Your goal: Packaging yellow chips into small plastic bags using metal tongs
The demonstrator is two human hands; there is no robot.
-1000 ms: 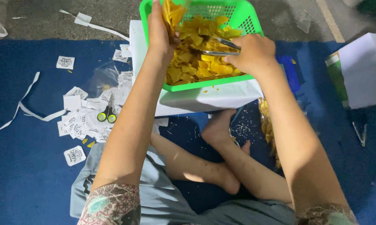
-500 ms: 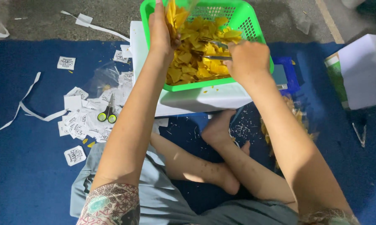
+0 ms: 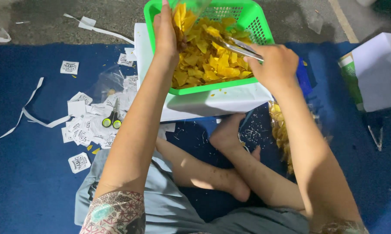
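We are sitting cross-legged on a blue mat (image 3: 26, 182). A white box (image 3: 212, 102) is supporting a green basket (image 3: 251, 21) that is holding yellow chips (image 3: 208, 65). Our left hand (image 3: 166, 32) is reaching into the basket, fingers closed around a clear bag (image 3: 187, 11) of chips. Our right hand (image 3: 275, 65) is gripping metal tongs (image 3: 234, 44), fingers curled tightly, tips among the chips. Scissors (image 3: 113, 119) are lying on paper labels (image 3: 85, 123) at left.

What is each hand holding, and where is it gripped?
The right hand holds metal tongs by their rear end. The left hand holds a clear bag of yellow chips at its opening.
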